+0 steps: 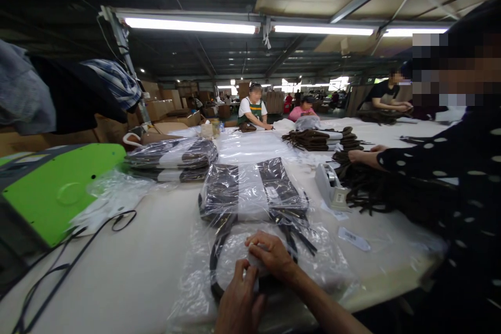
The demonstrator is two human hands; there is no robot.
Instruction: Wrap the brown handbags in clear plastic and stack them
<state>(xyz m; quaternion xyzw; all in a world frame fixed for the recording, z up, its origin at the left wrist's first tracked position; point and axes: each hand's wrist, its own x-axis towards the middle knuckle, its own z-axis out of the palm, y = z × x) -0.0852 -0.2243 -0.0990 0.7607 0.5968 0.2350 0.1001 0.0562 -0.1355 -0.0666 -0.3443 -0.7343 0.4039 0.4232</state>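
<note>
A folded dark brown bag (221,188) with a white band (250,190) around it lies inside a clear plastic bag (329,266) in front of me. Its dark straps (214,261) loop toward me under the film. My right hand (272,255) is pinched over the near part of the plastic. Just below it, my left hand (242,295) has thumb and fingers drawn together. Something small and whitish (256,284) shows between the two hands. Whether it is a sticker, paper or gathered film I cannot tell.
Wrapped bags (172,159) are stacked at left, beside a green machine (74,182) and a black cable (74,255). A tape dispenser (331,185) and a white tag (354,238) lie at right. A co-worker in dotted sleeves (426,162) handles dark straps there.
</note>
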